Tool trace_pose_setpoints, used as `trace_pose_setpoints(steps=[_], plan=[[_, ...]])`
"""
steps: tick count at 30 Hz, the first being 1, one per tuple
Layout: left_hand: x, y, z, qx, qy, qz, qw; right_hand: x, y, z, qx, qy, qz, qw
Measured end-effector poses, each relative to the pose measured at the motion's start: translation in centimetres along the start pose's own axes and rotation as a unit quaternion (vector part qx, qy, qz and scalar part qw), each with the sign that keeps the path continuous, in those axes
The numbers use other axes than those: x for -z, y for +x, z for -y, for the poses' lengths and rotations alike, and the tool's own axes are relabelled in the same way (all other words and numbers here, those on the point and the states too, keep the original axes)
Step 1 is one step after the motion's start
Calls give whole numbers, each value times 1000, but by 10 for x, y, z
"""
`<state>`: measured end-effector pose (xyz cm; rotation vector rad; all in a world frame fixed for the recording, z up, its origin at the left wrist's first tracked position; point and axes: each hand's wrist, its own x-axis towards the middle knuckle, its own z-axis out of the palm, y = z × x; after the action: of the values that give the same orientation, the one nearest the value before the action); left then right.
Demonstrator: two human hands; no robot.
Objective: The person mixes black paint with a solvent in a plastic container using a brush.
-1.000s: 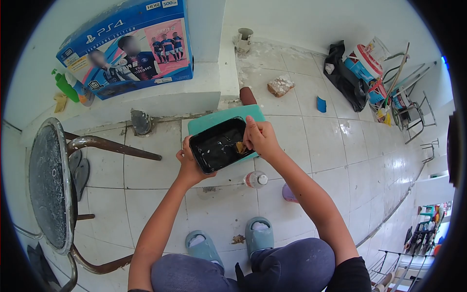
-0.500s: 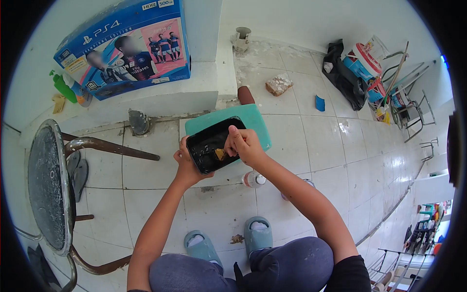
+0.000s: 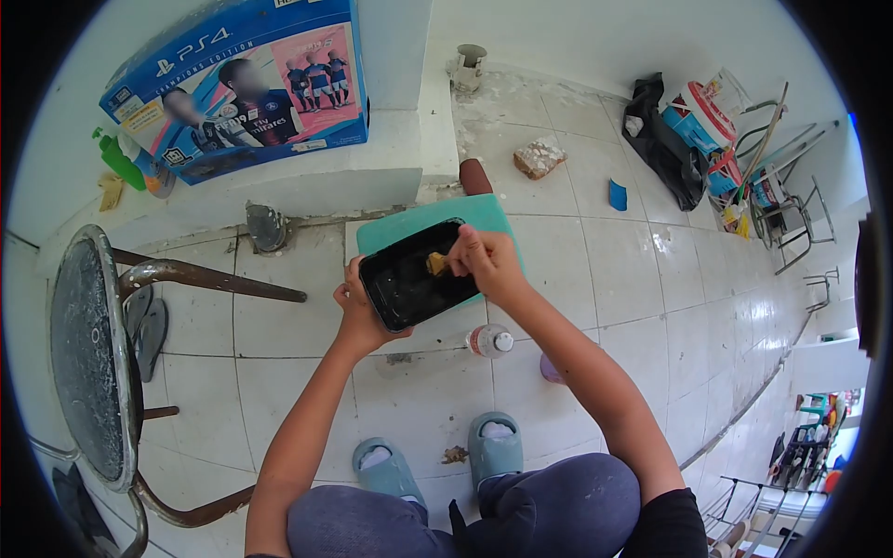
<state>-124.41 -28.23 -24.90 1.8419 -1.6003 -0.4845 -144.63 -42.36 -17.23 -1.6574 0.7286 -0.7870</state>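
A black rectangular tray (image 3: 405, 279) is tilted over a turquoise stool or box (image 3: 381, 232). My left hand (image 3: 358, 307) grips the tray's left and lower edge. Over its upper right part, my right hand (image 3: 484, 260) is closed round a small yellowish-brown piece (image 3: 435, 264), which shows at the fingertips inside the tray. Dark, wet-looking material covers the tray's inside. Just below the turquoise top, a clear bottle (image 3: 490, 341) stands on the tiles.
At the left is a round-seated metal chair (image 3: 93, 358). A blue PS4 box (image 3: 242, 102) rests on the ledge. A stone chunk (image 3: 539, 158), a blue piece (image 3: 618, 195) and a black bag (image 3: 662, 153) lie on the floor. A purple object (image 3: 551, 368) is beside my right forearm.
My right hand has moved up and to the right, with the yellowish piece at its fingertips. The left hand still holds the tray in nearly the same place. The view has shifted slightly.
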Motion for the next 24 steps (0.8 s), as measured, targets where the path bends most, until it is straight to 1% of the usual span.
trace_pose_setpoints(steps=[1,3,6,9,11,12,15,18,21,24], plan=[[1,0,0,1,0,0,1000,6,1,0,-5,12,-26,1000],[1,1,-1,-5,58,30,998,20,4,1,-12,17,-42,999],[-1,-1,0,-29,51,6,998,38,8,1,-19,9,-67,998],[1,0,-1,-18,43,6,999,42,9,2,-26,31,-40,998],[2,0,-2,-22,41,5,999,39,8,8,-26,-12,-30,999],[3,0,-3,-28,40,5,999,40,7,12,-26,-12,-30,999],[6,1,-4,-12,3,18,1000,40,4,19,-54,19,-28,998],[2,1,-1,-28,34,-5,999,38,0,22,-60,9,-37,997],[0,0,-1,-19,7,-6,1000,32,-1,21,-70,23,-18,997],[2,0,-2,-19,32,8,999,22,2,20,-72,52,7,996]])
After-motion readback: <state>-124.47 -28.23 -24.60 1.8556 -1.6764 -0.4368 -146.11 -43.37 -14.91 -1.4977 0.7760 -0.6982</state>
